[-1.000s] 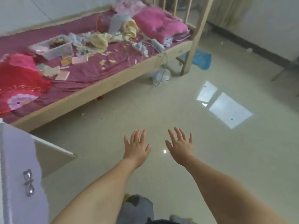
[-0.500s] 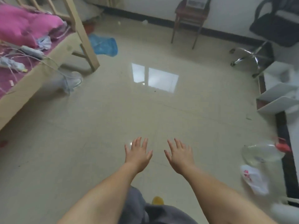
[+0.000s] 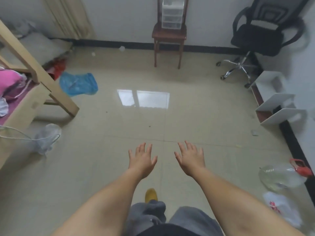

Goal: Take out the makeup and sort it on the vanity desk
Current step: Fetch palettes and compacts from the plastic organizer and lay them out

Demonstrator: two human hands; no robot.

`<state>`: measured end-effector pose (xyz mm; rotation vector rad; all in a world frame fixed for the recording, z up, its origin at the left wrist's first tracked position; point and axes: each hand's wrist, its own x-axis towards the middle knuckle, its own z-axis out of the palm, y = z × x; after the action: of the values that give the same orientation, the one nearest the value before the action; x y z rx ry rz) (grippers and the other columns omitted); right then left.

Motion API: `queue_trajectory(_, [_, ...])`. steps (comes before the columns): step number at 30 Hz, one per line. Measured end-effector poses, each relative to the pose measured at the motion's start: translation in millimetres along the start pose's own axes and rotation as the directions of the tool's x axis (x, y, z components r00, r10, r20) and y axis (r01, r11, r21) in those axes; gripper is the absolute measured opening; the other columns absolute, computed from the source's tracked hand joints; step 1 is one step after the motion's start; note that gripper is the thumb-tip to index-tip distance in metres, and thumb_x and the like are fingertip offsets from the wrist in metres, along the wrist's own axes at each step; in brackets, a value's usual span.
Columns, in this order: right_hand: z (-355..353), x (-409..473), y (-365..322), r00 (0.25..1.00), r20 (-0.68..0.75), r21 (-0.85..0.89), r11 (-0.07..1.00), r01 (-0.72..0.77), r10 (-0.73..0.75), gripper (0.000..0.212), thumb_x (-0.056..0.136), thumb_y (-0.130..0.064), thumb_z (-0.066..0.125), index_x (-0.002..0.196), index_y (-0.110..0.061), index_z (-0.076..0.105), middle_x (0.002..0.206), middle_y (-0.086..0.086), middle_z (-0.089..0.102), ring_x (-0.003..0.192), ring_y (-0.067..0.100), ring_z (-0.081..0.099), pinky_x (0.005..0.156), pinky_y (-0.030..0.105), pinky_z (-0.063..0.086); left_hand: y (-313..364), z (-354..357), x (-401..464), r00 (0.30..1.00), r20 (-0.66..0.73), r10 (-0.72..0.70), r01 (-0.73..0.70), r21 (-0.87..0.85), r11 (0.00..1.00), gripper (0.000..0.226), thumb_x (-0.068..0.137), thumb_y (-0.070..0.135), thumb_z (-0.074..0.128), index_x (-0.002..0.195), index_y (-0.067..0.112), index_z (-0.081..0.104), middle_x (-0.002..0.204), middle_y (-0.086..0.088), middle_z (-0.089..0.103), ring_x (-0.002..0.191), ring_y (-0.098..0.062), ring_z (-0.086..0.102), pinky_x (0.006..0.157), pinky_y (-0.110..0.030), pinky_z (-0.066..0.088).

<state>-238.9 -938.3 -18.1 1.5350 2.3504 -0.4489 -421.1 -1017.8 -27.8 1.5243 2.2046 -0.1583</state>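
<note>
- View has swung right over the last second: the bed filled the upper left 1.0 s ago, now only the bed frame (image 3: 25, 65) corner shows at the left edge, and the far wall has come into sight.
- Newly in view: a dark wooden chair (image 3: 168, 36) against the wall with a small clear drawer organizer (image 3: 171, 13) on its seat, a black office chair (image 3: 265, 33) to the right, white shelving (image 3: 279, 106) along the right wall.
- Both hands have kept the same pose across all 3 frames, held out side by side over the tiled floor (image 3: 204, 108).
- Left hand (image 3: 142, 159): palm down, fingers straight and slightly spread, released, touching nothing.
- Right hand (image 3: 190, 158): same, fingers straight and spread, nothing in it, apart from the left hand.
- Makeup: none can be made out. My guess is the clear drawer organizer holds it, contents too blurred to tell. No vanity desk identifiable in this view.
- Task read: looks like the person is turning or walking toward the source; nothing taken out yet, sorting not begun.
- Floor clutter: blue plastic bag (image 3: 78, 84) near the bed leg, clear plastic jug (image 3: 281, 178) with red handle at right, white plastic bag (image 3: 281, 208) just below it.
- 1 yellow shoe (image 3: 150, 195) shows between the forearms.
</note>
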Motion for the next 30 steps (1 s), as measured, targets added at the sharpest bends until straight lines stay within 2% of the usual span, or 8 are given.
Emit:
queue_trajectory(9, [-80.8,157.2,14.0,0.994,0.004,0.054,0.992,-0.111,0.111,0.057,0.099,-0.049,0.018,0.15,-0.026,0.011,0.159,0.004,0.012,0.145,0.021,0.013,0.114,0.051,0.011,16.6,-94.6,175.8,0.991,-0.027,0.129,-0.128,0.035,0.991,0.061,0.096,0.05,0.021,0.149,0.025,0.003,0.157,-0.005,0.008,0.144,-0.024,0.007,0.114,-0.054,-0.001])
queue_trajectory(22, [-250.1,466.3,91.8,0.997,-0.069,0.003,0.999,-0.042,0.042,0.055,0.099,-0.047,0.019,0.15,-0.026,0.014,0.158,0.005,0.013,0.145,0.02,0.013,0.115,0.05,0.008,89.5,-238.3,473.4,0.99,-0.109,0.095,-0.097,-0.016,0.995,0.06,0.097,0.049,0.022,0.149,0.024,0.005,0.157,-0.005,0.009,0.144,-0.021,0.007,0.115,-0.053,0.0])
queue_trajectory(26, [-286.4,547.4,94.8,0.998,-0.055,0.002,1.0,-0.01,0.01,0.054,0.1,-0.047,0.02,0.149,-0.027,0.014,0.158,0.003,0.013,0.145,0.019,0.012,0.115,0.051,0.007,91.9,-275.6,556.3,0.992,-0.115,0.055,-0.06,-0.037,0.998,0.061,0.096,0.05,0.024,0.149,0.024,0.007,0.157,-0.005,0.011,0.144,-0.021,0.007,0.115,-0.053,0.002])
queue_trajectory(30, [-319.6,640.0,97.1,0.997,-0.069,0.011,1.0,-0.022,0.022,0.054,0.1,-0.046,0.02,0.15,-0.027,0.014,0.158,0.003,0.012,0.145,0.019,0.011,0.115,0.05,0.007,86.7,-311.1,651.4,0.991,-0.113,0.075,-0.078,-0.022,0.997,0.061,0.096,0.051,0.024,0.149,0.024,0.007,0.157,-0.004,0.011,0.145,-0.02,0.007,0.115,-0.053,0.002])
